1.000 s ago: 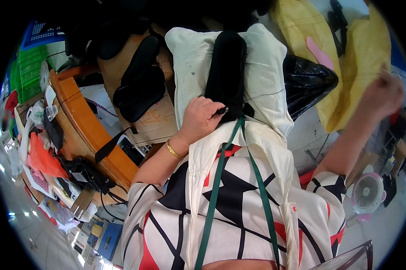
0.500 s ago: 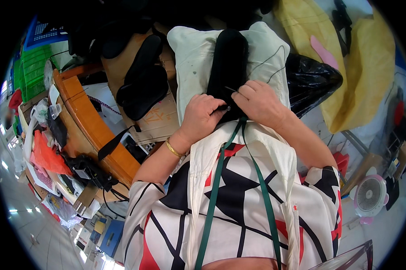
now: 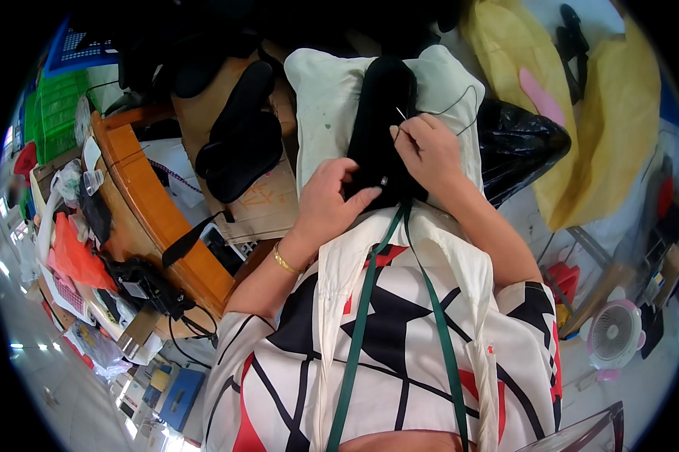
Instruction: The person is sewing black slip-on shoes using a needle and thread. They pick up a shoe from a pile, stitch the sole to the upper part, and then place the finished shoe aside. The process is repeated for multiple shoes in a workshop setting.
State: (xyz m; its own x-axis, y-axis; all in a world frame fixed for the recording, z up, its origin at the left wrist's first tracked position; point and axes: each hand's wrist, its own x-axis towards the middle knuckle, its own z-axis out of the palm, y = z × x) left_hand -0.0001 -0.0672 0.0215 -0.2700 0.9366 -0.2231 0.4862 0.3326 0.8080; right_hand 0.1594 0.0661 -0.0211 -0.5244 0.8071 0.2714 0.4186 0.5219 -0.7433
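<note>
A long black sole-shaped fabric piece [image 3: 381, 98] lies on a pale cushion [image 3: 320, 98] in front of me. My right hand [image 3: 432, 153] is raised over its right side, thumb and fingers pinched on a sewing needle [image 3: 401, 114]. From that hand a dark thread [image 3: 475, 105] loops over the cushion's right part. At the left edge of the black piece rests my left hand [image 3: 330, 197], thumb and fingers apart with nothing between them. Just beyond its thumb tip, a small shiny spot [image 3: 384, 181] shows on the black fabric; I cannot make out what it is.
To the left, more black sole-shaped pieces [image 3: 241, 143] lie on a cardboard box [image 3: 260, 207], beside an orange wooden edge [image 3: 155, 203]. A black plastic bag [image 3: 520, 143] and yellow sacking [image 3: 599, 143] are on the right. A small fan [image 3: 616, 334] stands lower right.
My right hand has moved up and a little right with the needle, away from my left hand. The left thumb and fingers have come apart.
</note>
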